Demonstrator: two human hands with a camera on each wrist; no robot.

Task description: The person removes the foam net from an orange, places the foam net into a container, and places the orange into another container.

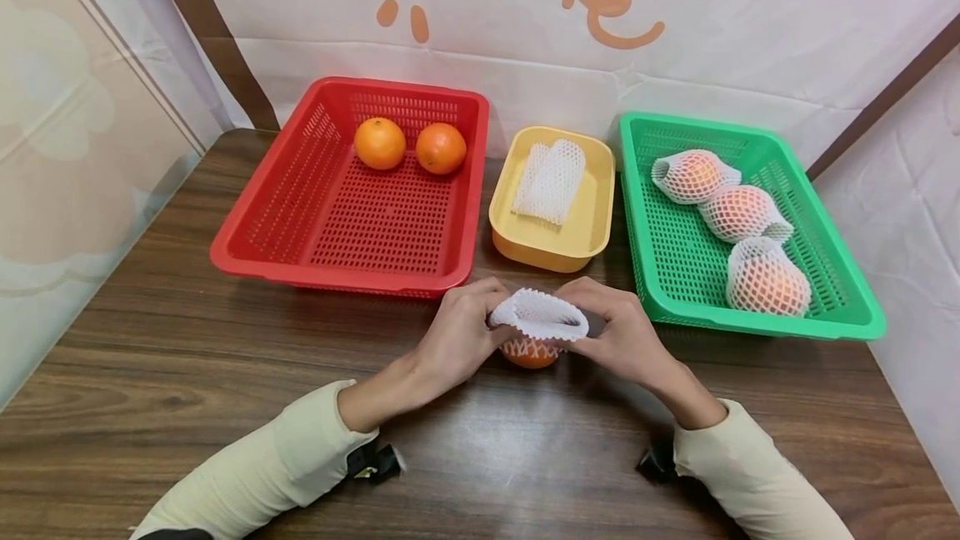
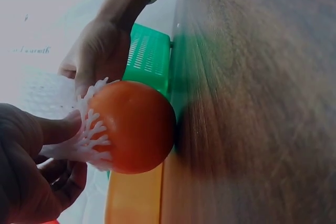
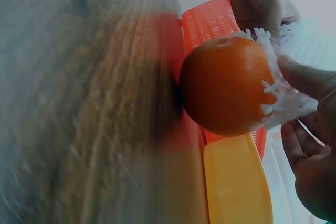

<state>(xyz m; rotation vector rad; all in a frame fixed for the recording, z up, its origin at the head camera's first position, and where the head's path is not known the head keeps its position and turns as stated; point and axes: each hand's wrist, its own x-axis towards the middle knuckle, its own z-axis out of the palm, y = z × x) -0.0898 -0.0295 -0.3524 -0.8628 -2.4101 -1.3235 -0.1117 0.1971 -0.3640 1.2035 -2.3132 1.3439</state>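
An orange (image 2: 139,127) rests on the wooden table in front of the yellow container. Over its upper part sits a white foam net sleeve (image 1: 542,315), its other end standing up open above the fruit. My left hand (image 1: 459,332) pinches the sleeve's left side between thumb and fingers. On the opposite side my right hand (image 1: 622,332) pinches it the same way. Both wrist views show the sleeve's fringed edge around the top of the orange, with the lower part of the fruit bare.
At the back left, a red basket (image 1: 352,277) holds two bare oranges (image 1: 380,143). Foam net sleeves (image 1: 551,182) lie in the yellow container (image 1: 551,252) at the back middle. The green basket (image 1: 840,327) on the right contains three netted fruits (image 1: 767,277). A printed cloth (image 1: 525,57) hangs behind.
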